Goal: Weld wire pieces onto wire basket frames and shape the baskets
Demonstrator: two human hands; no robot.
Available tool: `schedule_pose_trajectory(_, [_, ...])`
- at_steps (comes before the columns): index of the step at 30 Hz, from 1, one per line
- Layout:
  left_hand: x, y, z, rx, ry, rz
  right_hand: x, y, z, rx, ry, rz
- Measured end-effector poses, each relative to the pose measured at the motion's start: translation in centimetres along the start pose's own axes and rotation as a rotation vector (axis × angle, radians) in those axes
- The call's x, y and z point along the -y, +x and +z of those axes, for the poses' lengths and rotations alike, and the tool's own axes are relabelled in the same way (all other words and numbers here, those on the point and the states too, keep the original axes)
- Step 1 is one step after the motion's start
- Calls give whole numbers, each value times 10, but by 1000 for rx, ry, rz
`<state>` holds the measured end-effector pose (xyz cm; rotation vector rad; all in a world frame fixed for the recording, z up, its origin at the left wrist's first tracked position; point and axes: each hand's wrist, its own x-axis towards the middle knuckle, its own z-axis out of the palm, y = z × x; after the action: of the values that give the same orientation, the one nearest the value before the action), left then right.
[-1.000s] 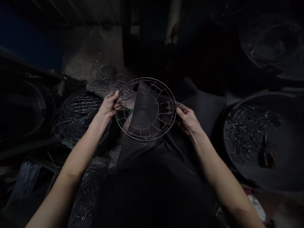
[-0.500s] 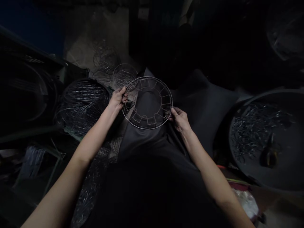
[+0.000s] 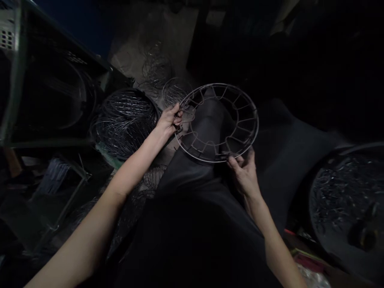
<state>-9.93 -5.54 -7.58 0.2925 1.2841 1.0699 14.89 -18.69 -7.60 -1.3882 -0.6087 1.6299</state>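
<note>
A round wire frame (image 3: 257, 124), with two rings joined by looped wire spokes, hangs tilted in front of me above my dark-clothed lap. On its left rim, the thumb and curled fingers of my left hand (image 3: 169, 121) are closed. My right hand (image 3: 246, 172) is at the lower right rim, thumb and fingertips against the wire from below. Part of the right fingers is hard to make out in the dim light.
A container heaped with wire rings (image 3: 124, 120) stands at left. More loose wire rings (image 3: 157, 68) lie on the floor beyond. At right is a large round tub (image 3: 313, 212) holding many small bent metal pieces (image 3: 339, 184). A green metal frame (image 3: 15, 80) rises far left.
The wire frame has turned and shifted to the right in view. My right hand has slid from its right side to the lower right rim; my left hand keeps its hold. The view has swung.
</note>
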Motion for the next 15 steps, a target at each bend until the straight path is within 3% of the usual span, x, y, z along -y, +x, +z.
schedule_pose_trajectory(3, [0,-3,13,-53,-82,17,14,13,4,-14,33,-7])
schedule_pose_trajectory(6, [8,-5,18,-134,-146,-17,6,20,9,-10,54,49])
schedule_pose_trajectory(10, [24,-5,13,-207,-221,-11,-16,20,21,-49,59,118])
schedule_pose_trajectory(15, [36,-2,5,-191,-248,34,-24,20,32,-53,101,129])
